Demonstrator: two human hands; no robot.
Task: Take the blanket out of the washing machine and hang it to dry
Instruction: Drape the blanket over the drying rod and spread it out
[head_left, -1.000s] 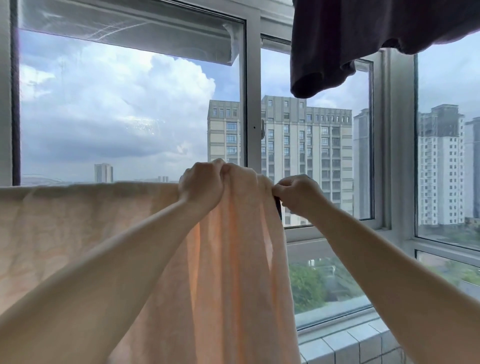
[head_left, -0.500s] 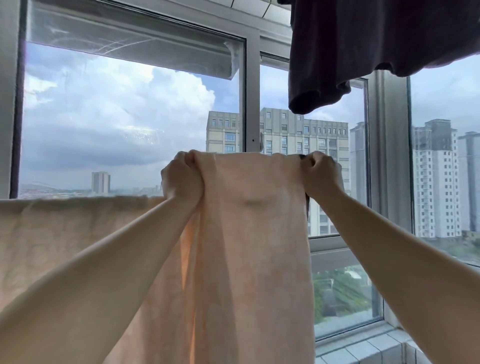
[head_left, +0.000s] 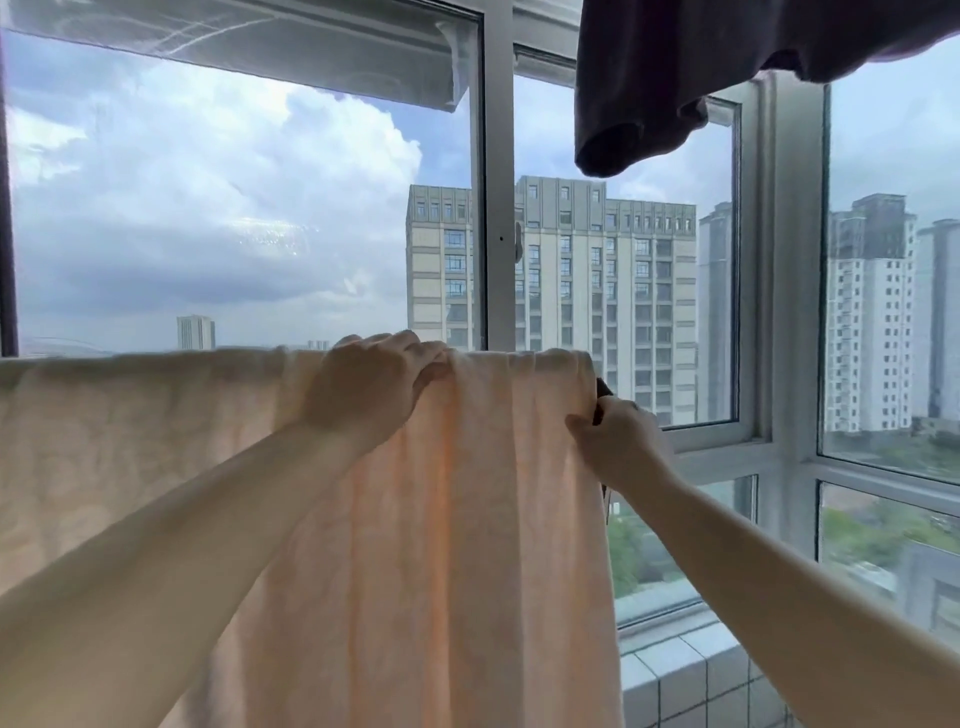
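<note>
One peach blanket (head_left: 441, 519), one dark garment (head_left: 675, 78), two hands: left (head_left: 363, 387), right (head_left: 615, 441).

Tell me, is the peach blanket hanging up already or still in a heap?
Hanging. The blanket drapes down from a straight top edge by the window, left hand gripping the top, right hand pinching its side.

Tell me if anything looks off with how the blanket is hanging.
The blanket is bunched into folds at its right end between the left hand and right hand, while the left stretch hangs flatter. Otherwise nothing stands out.
</note>
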